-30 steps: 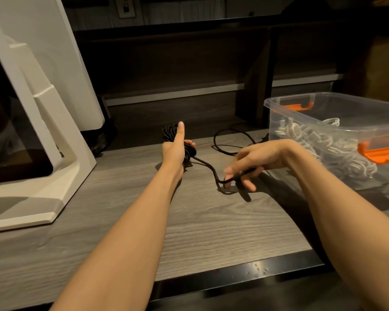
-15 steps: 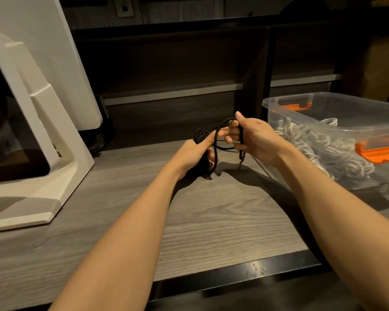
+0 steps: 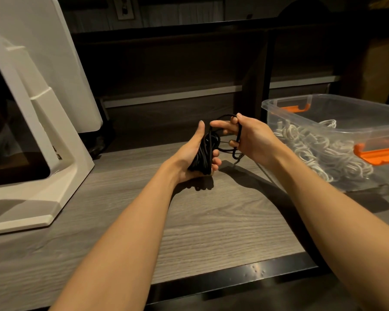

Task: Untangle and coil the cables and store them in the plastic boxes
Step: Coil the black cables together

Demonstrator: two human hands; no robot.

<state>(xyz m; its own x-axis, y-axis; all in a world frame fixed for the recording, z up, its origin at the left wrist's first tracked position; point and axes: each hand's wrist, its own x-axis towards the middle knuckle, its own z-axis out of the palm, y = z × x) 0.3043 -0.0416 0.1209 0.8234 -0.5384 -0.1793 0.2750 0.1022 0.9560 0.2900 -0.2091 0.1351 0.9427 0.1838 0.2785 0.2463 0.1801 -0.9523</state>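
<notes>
A bundle of coiled black cable (image 3: 203, 154) is gripped in the left hand (image 3: 194, 157), fingers curled round it, above the grey wood-grain desk (image 3: 121, 221). A loose loop is pinched by the right hand (image 3: 248, 136) just beside it. White coiled cables (image 3: 319, 151) are held in the clear plastic box (image 3: 301, 103) at right, which is cut off by the frame edge. The black cable's end is hard to make out.

The room is dim and warm-toned, lit from above and somewhat behind. Both forearms throw hard dark shadows onto the grey wood-grain tabletop (image 3: 211, 221). The dark shelving behind (image 3: 177, 63) sinks nearly to black, detail lost. Small glints show on the black metal table edge (image 3: 254, 271). Straight lines bow toward the borders, wide-angle fashion. Focus is soft throughout, with no marked motion blur.
</notes>
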